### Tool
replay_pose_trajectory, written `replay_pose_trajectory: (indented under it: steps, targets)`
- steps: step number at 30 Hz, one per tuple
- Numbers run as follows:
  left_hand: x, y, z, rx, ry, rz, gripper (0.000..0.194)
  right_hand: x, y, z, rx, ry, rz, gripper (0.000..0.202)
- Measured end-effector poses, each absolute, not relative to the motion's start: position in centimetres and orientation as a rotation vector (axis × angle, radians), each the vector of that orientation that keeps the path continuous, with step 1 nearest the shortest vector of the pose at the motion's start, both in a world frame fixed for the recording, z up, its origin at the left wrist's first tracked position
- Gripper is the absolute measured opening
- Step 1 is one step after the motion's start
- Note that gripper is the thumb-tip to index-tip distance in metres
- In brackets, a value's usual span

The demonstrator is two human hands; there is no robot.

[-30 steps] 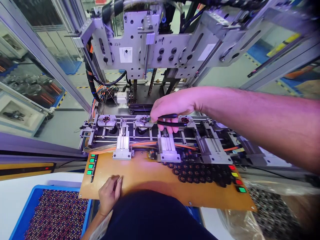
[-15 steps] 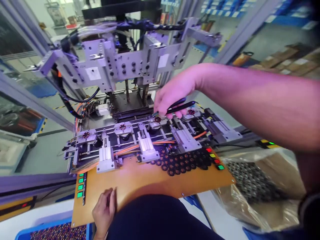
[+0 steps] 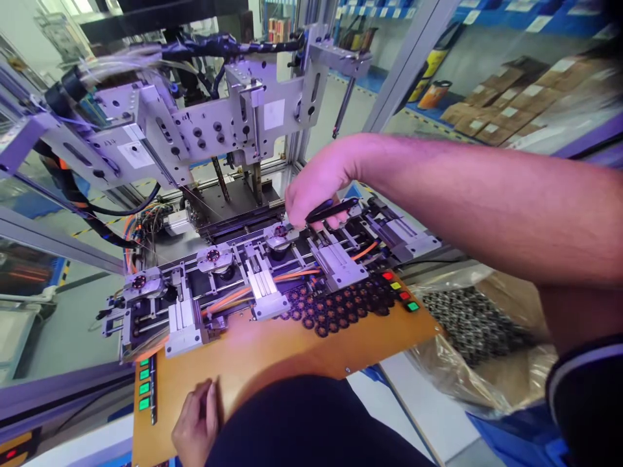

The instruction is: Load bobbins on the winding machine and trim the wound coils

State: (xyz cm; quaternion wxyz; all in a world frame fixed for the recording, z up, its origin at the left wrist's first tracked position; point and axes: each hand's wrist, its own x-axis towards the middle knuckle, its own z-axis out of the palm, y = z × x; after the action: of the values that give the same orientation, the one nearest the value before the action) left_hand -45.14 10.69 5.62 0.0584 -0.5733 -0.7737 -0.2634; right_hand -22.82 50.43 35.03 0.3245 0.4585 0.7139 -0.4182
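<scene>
My right hand (image 3: pixel 314 191) reaches over the machine, its fingers wrapped round a slim black two-handled tool (image 3: pixel 333 209). The tool's two dark ends stick out behind the fingers, and its tip is mostly hidden by the hand. Just left of the fingertips, a dark ring-shaped part (image 3: pixel 281 231) sits in a metal holder; whether the tool touches it I cannot tell. Similar ring parts sit in the holder further left (image 3: pixel 213 256) and the far-left holder (image 3: pixel 139 282). My left hand (image 3: pixel 195 418) rests loosely curled on the orange-brown tabletop (image 3: pixel 233 350), with nothing visible in it.
Several black rings (image 3: pixel 335 311) lie along the fixture's front edge. Coloured buttons (image 3: pixel 399 288) sit at the right, green ones (image 3: pixel 145 389) at the left. A plastic-lined box (image 3: pixel 477 324) of small metal parts stands right. A large metal plate assembly (image 3: pixel 209 133) overhangs the fixture.
The view has shifted so that the machine appears further left and closer. My right hand stays at the same holder, still gripping the black tool. My left hand remains curled on the tabletop.
</scene>
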Motion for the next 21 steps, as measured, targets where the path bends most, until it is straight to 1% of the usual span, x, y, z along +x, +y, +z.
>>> replay_pose_trajectory:
  steps: [5,7,10,14,16,18,21]
  targets:
    - [-45.2,10.7,5.6,-1.745,-2.341,-0.793,0.021,-23.0,50.6,34.6,1.39,1.779,-1.149,0.031]
    - [-45.2,10.7,5.5,-1.748,-2.336,-0.792,0.021,-23.0,50.7,34.3,1.321,1.817,-1.115,0.031]
    - [-45.2,10.7,5.4,-1.747,-2.337,-0.788,0.02,-22.9,50.8,34.2,1.103,1.923,-1.083,0.028]
    - [-45.2,10.8,5.6,-1.741,-2.343,-0.778,0.02,-21.9,51.0,35.3,0.915,2.119,-1.327,0.014]
    - [-45.1,10.8,5.7,-1.743,-2.338,-0.776,0.02,-21.1,51.2,36.4,0.924,2.188,-1.369,0.018]
    - [-45.2,10.8,5.8,-1.749,-2.32,-0.784,0.021,-20.1,51.8,37.3,0.992,2.206,-1.258,0.024]
    - [-45.1,10.7,5.6,-1.73,-2.306,-0.783,0.022,-18.0,53.1,37.9,1.153,2.17,-1.042,0.029]
